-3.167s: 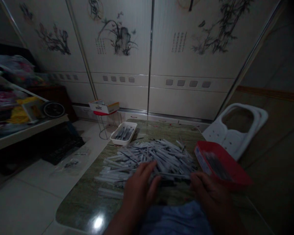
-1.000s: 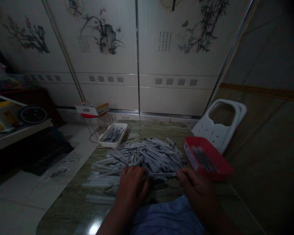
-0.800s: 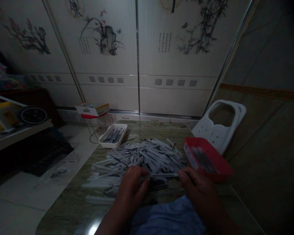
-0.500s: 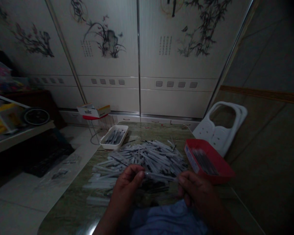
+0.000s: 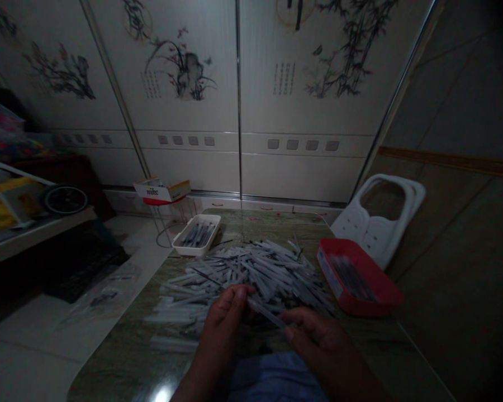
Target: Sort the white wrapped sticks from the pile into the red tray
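Pinching one end of a tube (image 5: 266, 312), the left hand (image 5: 223, 317) held it toward the table's (image 5: 121, 357) near edge; the right hand (image 5: 321, 341) pinched the other. Much seemed left: a big heap (image 5: 272, 271) lay loose mid-table, while the red tray (image 5: 354, 309) by the right edge and white tray (image 5: 188, 251) near the far left corner held some. Fingers hid the tube's ends; dimness blurred the trays' contents.

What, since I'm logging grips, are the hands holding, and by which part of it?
A slim pale tube: the left hand pinches one end, the right hand the other.
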Action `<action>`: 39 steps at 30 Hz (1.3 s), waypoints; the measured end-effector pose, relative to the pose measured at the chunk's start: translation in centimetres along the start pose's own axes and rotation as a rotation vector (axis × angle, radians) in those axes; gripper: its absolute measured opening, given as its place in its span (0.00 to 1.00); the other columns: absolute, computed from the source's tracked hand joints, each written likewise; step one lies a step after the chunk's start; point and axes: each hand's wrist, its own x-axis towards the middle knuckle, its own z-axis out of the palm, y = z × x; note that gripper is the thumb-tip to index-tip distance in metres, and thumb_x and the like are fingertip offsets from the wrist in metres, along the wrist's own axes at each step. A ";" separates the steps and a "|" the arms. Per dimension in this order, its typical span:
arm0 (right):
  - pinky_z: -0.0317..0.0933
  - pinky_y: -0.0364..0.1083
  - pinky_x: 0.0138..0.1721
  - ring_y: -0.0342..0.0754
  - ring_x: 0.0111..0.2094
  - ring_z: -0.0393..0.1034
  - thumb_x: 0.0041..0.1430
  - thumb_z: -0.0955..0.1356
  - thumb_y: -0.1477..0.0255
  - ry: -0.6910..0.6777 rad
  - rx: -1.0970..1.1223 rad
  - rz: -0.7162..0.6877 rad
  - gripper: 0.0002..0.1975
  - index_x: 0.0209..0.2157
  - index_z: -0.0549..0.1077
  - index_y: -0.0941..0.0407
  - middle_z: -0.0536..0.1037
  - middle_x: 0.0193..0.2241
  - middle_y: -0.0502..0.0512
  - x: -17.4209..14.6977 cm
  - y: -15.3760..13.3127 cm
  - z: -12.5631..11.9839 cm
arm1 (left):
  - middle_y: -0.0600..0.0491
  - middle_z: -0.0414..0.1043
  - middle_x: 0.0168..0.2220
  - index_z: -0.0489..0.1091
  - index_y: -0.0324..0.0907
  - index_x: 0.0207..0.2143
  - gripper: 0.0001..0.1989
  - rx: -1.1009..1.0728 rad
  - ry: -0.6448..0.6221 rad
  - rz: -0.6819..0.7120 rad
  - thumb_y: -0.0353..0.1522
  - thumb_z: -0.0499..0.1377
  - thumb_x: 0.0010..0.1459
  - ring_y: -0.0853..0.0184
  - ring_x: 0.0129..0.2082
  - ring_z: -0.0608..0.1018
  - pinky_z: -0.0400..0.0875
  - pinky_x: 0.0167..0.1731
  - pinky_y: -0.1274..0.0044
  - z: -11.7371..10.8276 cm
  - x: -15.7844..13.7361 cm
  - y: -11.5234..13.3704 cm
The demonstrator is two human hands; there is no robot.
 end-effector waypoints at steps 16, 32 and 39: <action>0.69 0.46 0.39 0.53 0.39 0.79 0.64 0.64 0.65 0.020 -0.100 -0.081 0.14 0.43 0.78 0.54 0.84 0.38 0.57 -0.4 0.4 1.4 | 0.50 0.79 0.31 0.75 0.41 0.46 0.22 -0.107 0.097 -0.045 0.48 0.62 0.58 0.67 0.30 0.76 0.69 0.34 0.77 1.3 -0.7 -1.5; 0.67 0.45 0.37 0.52 0.38 0.78 0.64 0.64 0.64 0.079 -0.166 -0.111 0.14 0.42 0.78 0.54 0.83 0.34 0.56 -0.8 0.6 1.9 | 0.49 0.78 0.32 0.74 0.41 0.48 0.26 -0.087 0.190 -0.063 0.51 0.62 0.57 0.65 0.29 0.77 0.70 0.30 0.76 3.2 -2.1 -0.7; 0.62 0.44 0.30 0.48 0.29 0.72 0.62 0.66 0.62 0.082 -0.060 -0.004 0.16 0.47 0.76 0.56 0.77 0.26 0.51 -0.1 -0.3 1.4 | 0.48 0.80 0.39 0.70 0.42 0.56 0.31 -0.115 0.200 -0.052 0.50 0.63 0.56 0.62 0.36 0.79 0.72 0.38 0.73 1.9 -1.1 -0.7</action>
